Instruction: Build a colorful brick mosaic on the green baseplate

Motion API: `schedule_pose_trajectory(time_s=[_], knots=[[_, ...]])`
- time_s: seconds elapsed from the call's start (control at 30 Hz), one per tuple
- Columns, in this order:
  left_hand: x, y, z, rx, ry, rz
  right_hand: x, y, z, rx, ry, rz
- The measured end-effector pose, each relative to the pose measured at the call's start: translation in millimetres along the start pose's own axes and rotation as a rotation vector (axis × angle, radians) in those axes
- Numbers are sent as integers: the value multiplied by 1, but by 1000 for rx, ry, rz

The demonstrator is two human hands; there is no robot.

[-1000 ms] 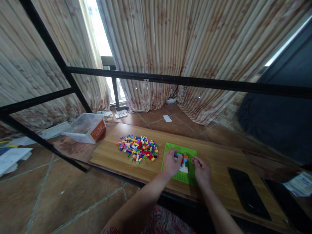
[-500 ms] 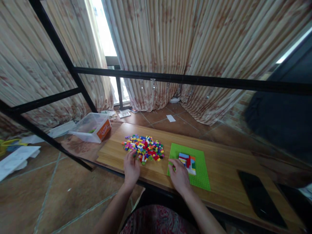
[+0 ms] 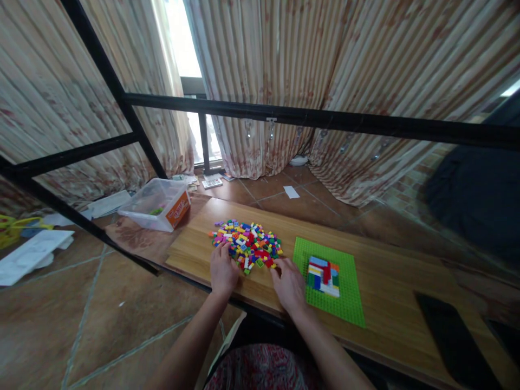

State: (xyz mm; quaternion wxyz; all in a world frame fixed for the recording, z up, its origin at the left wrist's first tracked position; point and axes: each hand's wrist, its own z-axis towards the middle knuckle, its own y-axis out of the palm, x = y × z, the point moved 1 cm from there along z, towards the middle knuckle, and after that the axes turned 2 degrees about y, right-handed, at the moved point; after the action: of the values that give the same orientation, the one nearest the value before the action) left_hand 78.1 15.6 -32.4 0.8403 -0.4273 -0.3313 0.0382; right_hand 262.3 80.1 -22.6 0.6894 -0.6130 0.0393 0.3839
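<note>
A heap of small, many-coloured building bricks (image 3: 248,241) lies on the wooden tabletop. My left hand (image 3: 224,271) rests at the heap's near left side, fingers bent over the bricks and thumb apart; nothing held shows. At the near right edge of the heap is my right hand (image 3: 289,284), its thumb and forefinger a little apart beside a few loose bricks. To its right lies a green baseplate (image 3: 351,292). A low, roughly square build of white, blue, red, green, yellow and orange bricks (image 3: 324,277) sits on this plate.
A clear plastic box (image 3: 140,208) with an orange label and some green pieces stands beyond the table's left end. A dark, flat phone-like object (image 3: 455,336) lies at the right. Black metal bars (image 3: 244,108) cross in front of the patterned curtains (image 3: 292,54).
My right hand has moved left off the green baseplate to the edge of the brick heap, uncovering the build. My left hand has reached slightly farther over the bricks. The view has shifted somewhat.
</note>
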Motion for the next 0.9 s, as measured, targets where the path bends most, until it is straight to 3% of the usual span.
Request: schedule_pose_trajectory(time_s=[0.2, 0.37, 0.7, 0.9], knots=[[-2, 0, 0, -13, 22, 9, -6, -1, 2, 40, 21, -34], [-3, 2, 0, -6, 38, 20, -27, 6, 2, -48, -61, -22], [-3, 0, 5, -11, 51, 109, -48, 16, 7, -77, 27, -235], [-2, -2, 7, -12, 63, 125, -50, 6, -3, -49, 9, -133]])
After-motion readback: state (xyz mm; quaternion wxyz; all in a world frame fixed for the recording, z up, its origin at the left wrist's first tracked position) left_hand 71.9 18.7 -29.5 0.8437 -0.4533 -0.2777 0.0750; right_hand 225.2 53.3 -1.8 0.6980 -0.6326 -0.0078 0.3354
